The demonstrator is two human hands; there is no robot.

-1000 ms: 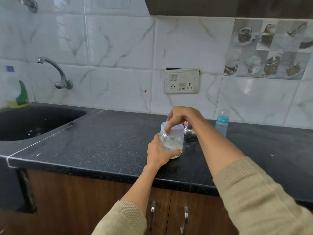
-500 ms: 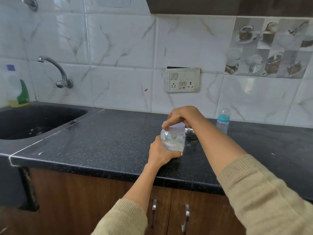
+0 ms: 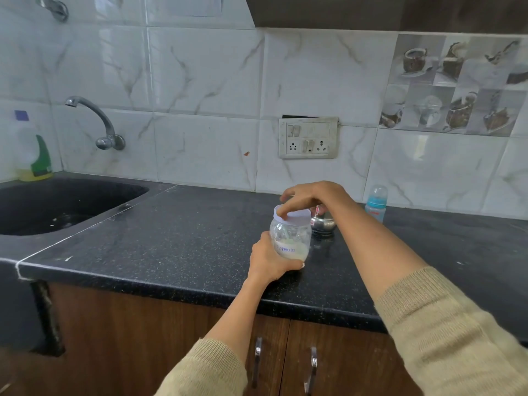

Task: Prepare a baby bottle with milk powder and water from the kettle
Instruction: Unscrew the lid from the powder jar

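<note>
Clear white-lidded jar, pale powder

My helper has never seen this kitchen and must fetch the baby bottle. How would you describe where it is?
Find the switch and socket panel on the tiled wall above the black counter. Right of it, against the wall, stands the baby bottle. Unlike the wider formula jar in the person's hands, it is slim with a blue collar and clear cap.
</note>
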